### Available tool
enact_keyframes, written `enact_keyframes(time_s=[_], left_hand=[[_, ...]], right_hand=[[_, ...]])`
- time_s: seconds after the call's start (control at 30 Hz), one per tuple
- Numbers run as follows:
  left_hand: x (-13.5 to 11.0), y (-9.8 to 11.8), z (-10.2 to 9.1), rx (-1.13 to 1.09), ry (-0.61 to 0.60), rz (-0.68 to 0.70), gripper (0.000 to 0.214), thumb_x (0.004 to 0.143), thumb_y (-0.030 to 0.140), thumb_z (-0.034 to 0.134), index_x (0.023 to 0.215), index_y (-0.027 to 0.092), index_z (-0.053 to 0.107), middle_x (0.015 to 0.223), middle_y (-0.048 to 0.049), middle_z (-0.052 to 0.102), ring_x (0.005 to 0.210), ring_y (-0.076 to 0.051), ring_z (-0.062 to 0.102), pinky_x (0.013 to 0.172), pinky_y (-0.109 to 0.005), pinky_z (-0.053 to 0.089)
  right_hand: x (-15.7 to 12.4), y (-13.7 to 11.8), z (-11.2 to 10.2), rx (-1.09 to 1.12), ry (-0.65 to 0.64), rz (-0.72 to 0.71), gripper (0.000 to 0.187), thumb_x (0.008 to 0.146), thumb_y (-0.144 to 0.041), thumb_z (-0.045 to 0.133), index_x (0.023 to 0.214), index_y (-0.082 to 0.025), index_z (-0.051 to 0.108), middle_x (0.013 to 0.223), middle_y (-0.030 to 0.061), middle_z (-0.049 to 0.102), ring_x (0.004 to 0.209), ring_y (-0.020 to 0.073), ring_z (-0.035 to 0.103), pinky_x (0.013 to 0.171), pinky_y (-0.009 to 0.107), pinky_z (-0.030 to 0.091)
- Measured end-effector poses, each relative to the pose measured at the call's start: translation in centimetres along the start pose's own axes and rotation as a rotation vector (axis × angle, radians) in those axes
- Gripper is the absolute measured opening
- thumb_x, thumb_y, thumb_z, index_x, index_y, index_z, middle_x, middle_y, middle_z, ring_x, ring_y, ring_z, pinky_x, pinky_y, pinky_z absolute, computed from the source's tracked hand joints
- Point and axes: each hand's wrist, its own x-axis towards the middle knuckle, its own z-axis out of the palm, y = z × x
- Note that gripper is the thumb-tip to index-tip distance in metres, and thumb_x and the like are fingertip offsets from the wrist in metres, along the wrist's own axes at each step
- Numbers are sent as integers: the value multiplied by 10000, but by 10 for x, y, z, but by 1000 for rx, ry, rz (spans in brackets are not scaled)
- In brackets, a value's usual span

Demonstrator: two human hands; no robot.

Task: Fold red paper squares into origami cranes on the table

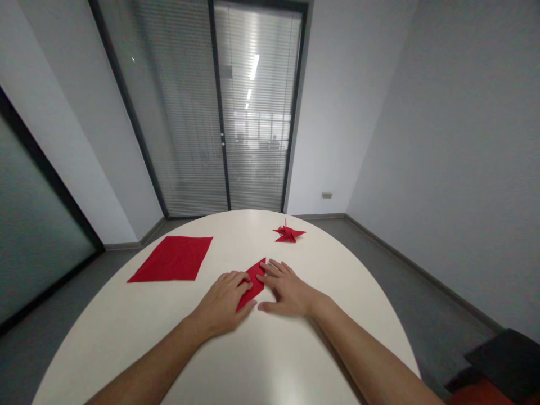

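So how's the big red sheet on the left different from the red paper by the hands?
The sheet is spread wide, while the small paper looks folded up. The sheet looks bigger than the small paper. No hand touches the sheet, but the left hand and right hand are at the small paper. Both are red and on the white table.

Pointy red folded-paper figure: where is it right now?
In the head view, the figure sits on the white, round-edged table, slightly right of centre, beyond the right hand.
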Motion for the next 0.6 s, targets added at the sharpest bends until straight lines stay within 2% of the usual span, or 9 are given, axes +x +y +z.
enact_keyframes(time_s=[0.2,0.3,0.4,0.6], left_hand=[[-1,-7,7,96,13,-22,334,940,372,577,1190,163,655,1222,-111,672,1129,-300,590,995,-484,443],[-1,-11,10,95,13,-22,317,942,337,585,1211,185,653,1233,-93,680,1124,-288,596,989,-461,448],[-1,-12,10,84,9,-21,313,946,312,587,1227,190,651,1241,-86,684,1120,-280,600,977,-446,457],[0,-18,13,75,32,-16,277,952,229,571,1210,188,664,1214,-74,707,1086,-265,619,936,-427,485]], right_hand=[[0,6,2,-29,115,-56,458,904,-442,616,1324,-262,641,1551,107,430,1468,358,298,1185,571,240],[3,12,8,-34,207,-78,461,925,-347,585,1368,-218,602,1486,127,511,1424,309,394,1193,516,270],[6,18,13,-25,260,-63,484,941,-325,562,1396,-159,570,1412,160,580,1354,289,488,1182,486,306],[7,18,14,25,292,-22,436,929,-319,586,1343,-188,624,1340,137,634,1237,273,575,1057,419,447]])
